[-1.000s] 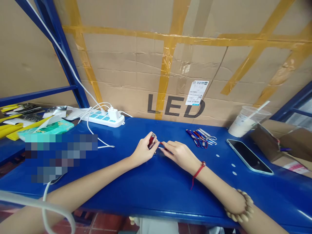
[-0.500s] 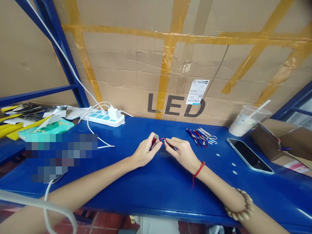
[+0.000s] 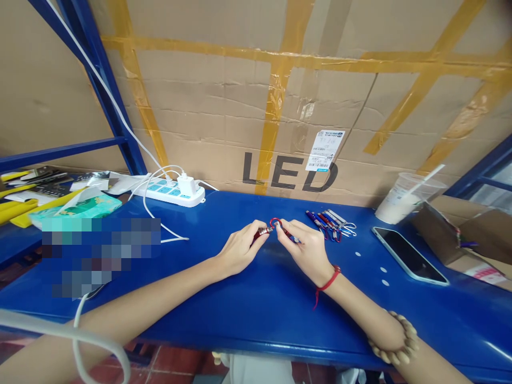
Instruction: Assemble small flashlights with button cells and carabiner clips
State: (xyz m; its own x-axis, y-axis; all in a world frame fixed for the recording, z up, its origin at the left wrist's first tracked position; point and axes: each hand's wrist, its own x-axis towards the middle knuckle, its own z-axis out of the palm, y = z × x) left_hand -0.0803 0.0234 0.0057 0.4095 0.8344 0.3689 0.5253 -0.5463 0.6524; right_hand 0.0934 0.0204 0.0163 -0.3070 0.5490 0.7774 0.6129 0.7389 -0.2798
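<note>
My left hand (image 3: 240, 248) is closed round a small red keychain flashlight (image 3: 261, 232), whose silvery end points right. My right hand (image 3: 306, 245) pinches a red carabiner (image 3: 274, 220), its curved top showing above the fingertips. The flashlight's metal tip and the carabiner meet or nearly meet between the hands; I cannot tell if they are joined. Fingers hide most of both parts. Beyond my right hand, several keychain flashlights (image 3: 326, 217) in blue, red and silver lie side by side with their carabiners toward me.
A phone (image 3: 410, 256), a plastic cup with a straw (image 3: 394, 200) and an open cardboard box (image 3: 460, 234) are at the right. A white power strip (image 3: 172, 193) with cables and a green tissue pack (image 3: 80, 207) sit left. A large carton (image 3: 224, 117) stands behind the blue table (image 3: 240, 314).
The flashlight in my left hand has tipped from pointing upward to pointing right, toward the carabiner. My right hand has shifted slightly right and up, and more of the carabiner shows.
</note>
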